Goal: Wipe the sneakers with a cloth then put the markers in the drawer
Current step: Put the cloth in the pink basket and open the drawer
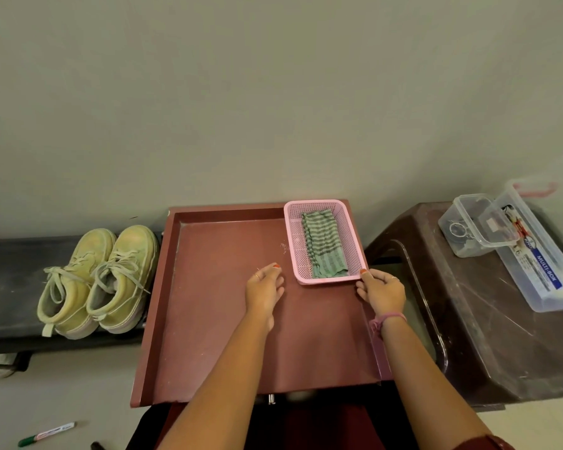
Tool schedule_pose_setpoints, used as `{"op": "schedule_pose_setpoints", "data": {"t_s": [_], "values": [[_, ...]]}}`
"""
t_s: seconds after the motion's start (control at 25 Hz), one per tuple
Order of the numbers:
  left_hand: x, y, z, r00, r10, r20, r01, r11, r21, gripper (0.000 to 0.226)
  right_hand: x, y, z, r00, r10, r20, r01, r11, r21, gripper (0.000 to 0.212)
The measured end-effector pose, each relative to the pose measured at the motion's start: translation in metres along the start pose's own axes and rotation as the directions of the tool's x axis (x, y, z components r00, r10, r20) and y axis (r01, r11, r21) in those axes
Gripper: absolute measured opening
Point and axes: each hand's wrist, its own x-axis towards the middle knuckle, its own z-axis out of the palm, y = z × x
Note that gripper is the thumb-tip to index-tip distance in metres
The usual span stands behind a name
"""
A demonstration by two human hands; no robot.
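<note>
Right hand point(381, 292) fingers grip pink basket point(293, 241) rim; left hand point(264, 289) hovers beside, fingers loosely curled; cloth point(324, 243) inside.

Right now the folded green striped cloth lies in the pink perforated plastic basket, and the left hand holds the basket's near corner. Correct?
Not quite. The folded green striped cloth does lie in the pink perforated plastic basket, but the head view shows the right hand at its near corner; the left hand holds nothing.

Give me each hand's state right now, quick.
Left hand: open, fingers loosely curled, holding nothing.
Right hand: touches the pink basket's near corner; whether it grips cannot be told.
</note>
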Motion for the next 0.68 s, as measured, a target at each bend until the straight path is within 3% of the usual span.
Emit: {"op": "schedule_pose_setpoints", "data": {"t_s": [0.28,0.44,0.56,0.68], "values": [[-0.027,0.009,-0.051,0.997,0.045,-0.061,-0.047,0.998,-0.04,0.012,-0.047,-0.002,-0.009,0.999,0.014,0.033,-0.017,0.996,0.084,0.022],[-0.047,0.003,-0.086,0.994,0.04,-0.104,-0.044,0.998,-0.037,0.015,-0.084,0.002,-0.009,0.992,-0.048,0.12,0.034,0.993,0.117,0.021],[-0.064,-0.007,-0.11,0.988,0.033,-0.149,-0.04,0.998,-0.045,0.016,-0.11,0.017,-0.009,0.967,-0.111,0.23,0.097,0.993,0.072,0.015],[-0.079,-0.016,-0.131,0.987,0.028,-0.159,-0.039,0.997,-0.065,0.015,-0.132,0.047,-0.01,0.924,-0.156,0.349,0.201,0.975,-0.096,0.011]]}}
